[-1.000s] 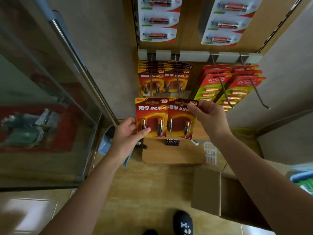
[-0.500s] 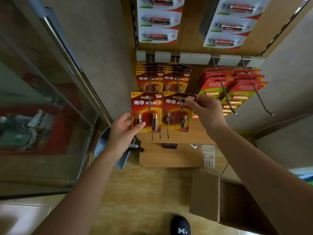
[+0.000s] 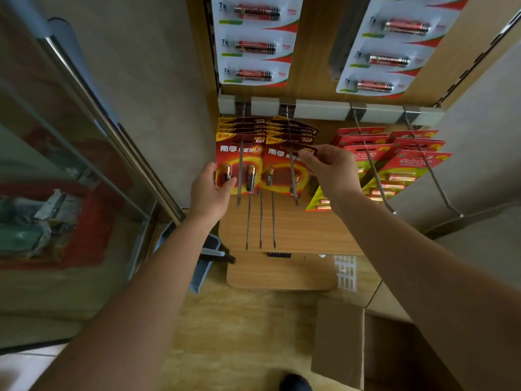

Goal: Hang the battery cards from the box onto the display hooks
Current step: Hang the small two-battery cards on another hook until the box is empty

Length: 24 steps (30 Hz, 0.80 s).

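Nearest, a cardboard box (image 3: 338, 342) stands open on the floor, with a grey dustpan (image 3: 203, 266) to its left. Higher up, the left hand (image 3: 210, 190) has its fingers clamped on the lower corner of one red battery card (image 3: 241, 156). The right hand (image 3: 334, 170) pinches the top corner of the neighbouring card (image 3: 282, 170). Both cards sit on hooks (image 3: 240, 176) whose rods cross their fronts. Green-and-red cards (image 3: 394, 170) crowd in beside the right hand, and white cards (image 3: 253, 43) hang above.
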{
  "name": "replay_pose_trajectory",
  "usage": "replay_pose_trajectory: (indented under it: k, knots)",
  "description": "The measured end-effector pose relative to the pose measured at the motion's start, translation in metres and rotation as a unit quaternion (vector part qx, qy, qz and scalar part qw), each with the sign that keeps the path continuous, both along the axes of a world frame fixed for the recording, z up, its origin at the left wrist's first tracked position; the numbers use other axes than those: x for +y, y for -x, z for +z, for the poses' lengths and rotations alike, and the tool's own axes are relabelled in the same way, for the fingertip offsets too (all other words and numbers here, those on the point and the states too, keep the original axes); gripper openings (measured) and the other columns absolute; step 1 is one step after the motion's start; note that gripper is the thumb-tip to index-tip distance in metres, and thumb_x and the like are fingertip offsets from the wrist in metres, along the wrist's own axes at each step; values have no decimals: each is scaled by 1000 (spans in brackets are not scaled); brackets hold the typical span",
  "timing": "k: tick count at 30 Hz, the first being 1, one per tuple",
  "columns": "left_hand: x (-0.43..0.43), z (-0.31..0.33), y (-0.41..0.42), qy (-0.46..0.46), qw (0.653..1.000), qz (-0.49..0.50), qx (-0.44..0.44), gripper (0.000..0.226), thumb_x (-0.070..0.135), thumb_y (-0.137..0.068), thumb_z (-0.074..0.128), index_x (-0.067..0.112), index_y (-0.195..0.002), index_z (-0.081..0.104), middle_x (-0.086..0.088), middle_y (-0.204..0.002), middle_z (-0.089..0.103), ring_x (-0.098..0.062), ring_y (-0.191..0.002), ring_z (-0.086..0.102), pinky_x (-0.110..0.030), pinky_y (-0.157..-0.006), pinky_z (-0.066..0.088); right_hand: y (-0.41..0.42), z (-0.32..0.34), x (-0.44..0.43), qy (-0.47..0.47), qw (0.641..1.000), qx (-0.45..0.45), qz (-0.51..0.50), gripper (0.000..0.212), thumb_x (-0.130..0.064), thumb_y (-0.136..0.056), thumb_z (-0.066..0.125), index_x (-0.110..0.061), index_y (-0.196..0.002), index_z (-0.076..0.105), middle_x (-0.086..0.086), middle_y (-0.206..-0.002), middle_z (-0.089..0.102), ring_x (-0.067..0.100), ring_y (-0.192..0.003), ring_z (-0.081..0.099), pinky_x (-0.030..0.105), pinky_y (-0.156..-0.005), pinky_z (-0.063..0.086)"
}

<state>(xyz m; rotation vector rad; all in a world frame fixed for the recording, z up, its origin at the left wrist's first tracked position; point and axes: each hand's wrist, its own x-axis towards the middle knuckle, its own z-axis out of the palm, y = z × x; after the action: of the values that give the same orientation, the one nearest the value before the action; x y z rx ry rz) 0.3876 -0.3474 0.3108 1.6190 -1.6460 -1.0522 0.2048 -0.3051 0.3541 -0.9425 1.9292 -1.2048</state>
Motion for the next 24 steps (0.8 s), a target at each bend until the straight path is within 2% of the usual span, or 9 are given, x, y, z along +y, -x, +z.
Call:
replay_pose_trajectory:
  k: [5, 7, 9, 11, 13, 15, 17, 20, 24]
  knots:
    - [-9, 1, 4, -8, 999, -7, -34, 26, 17, -92, 53, 7, -116, 50, -10, -116, 61, -23, -110, 57, -29, -85, 44, 3, 0, -9, 4, 1000, 20, -4, 25, -27, -84, 65, -11, -103, 69, 3, -94, 69, 18, -90, 63, 26, -76, 51]
    - [-10, 1, 4, -10, 999, -8, -34, 25, 16, -92, 53, 6, -114, 52, -11, -115, 61, -24, -109, 57, -27, -83, 42, 2, -1, -9, 10, 999, 34, -7, 28, -27, -84, 65, -10, -106, 68, 4, -96, 69, 15, -88, 62, 21, -71, 49]
    - [-10, 1, 4, -25, 999, 1, -31, 23, 17, -91, 55, 6, -111, 54, -11, -111, 62, -24, -106, 58, -26, -80, 41, 2, -1, -6, 14, 999, 37, -12, 28, -24, -84, 65, -11, -109, 66, 3, -100, 69, 13, -88, 61, 19, -72, 49]
    - [-12, 4, 2, -53, 998, 12, -21, 22, 18, -89, 59, 9, -108, 53, -9, -108, 62, -23, -102, 59, -28, -78, 42, 1, 0, -2, 13, 999, 22, -19, 30, -21, -83, 67, -11, -112, 63, 3, -104, 68, 12, -92, 62, 21, -79, 51]
    - [-12, 10, -2, -68, 997, 28, -15, 26, 11, -86, 60, 12, -110, 49, -4, -108, 58, -21, -105, 57, -30, -83, 44, 0, 2, 3, 9, 1000, 9, -21, 34, -15, -83, 66, -11, -116, 58, 3, -109, 66, 14, -99, 61, 26, -89, 51]
    - [-12, 20, -8, -46, 997, 63, -25, 34, -2, -86, 53, 9, -118, 48, -5, -115, 54, -20, -110, 53, -29, -89, 42, -1, 6, 7, 6, 1000, -2, -17, 36, -11, -89, 58, -12, -124, 52, 3, -118, 62, 14, -108, 57, 30, -96, 47]
    - [-11, 30, -15, 3, 996, 89, -25, 35, -8, -86, 44, 6, -118, 49, -8, -119, 55, -19, -109, 52, -25, -89, 40, -3, 10, 9, -3, 1000, -25, -9, 41, -14, -95, 43, -15, -136, 41, 4, -133, 53, 18, -122, 49, 34, -105, 40]
    - [-11, 46, -15, 38, 996, 79, -8, 30, 2, -94, 41, 6, -122, 51, -8, -127, 54, -20, -119, 51, -21, -93, 36, -4, 14, 0, -34, 996, -84, 7, 47, -30, -98, 29, -21, -144, 29, 6, -142, 43, 27, -133, 38, 44, -111, 32]
    - [-13, 64, -1, -32, 995, 79, 54, 40, 26, -100, 33, 14, -138, 39, -3, -142, 43, -13, -127, 41, -20, -94, 30, -5, 16, -21, -74, 981, -179, -22, 54, -47, -94, 26, -21, -141, 34, 9, -141, 45, 30, -132, 41, 48, -111, 31]
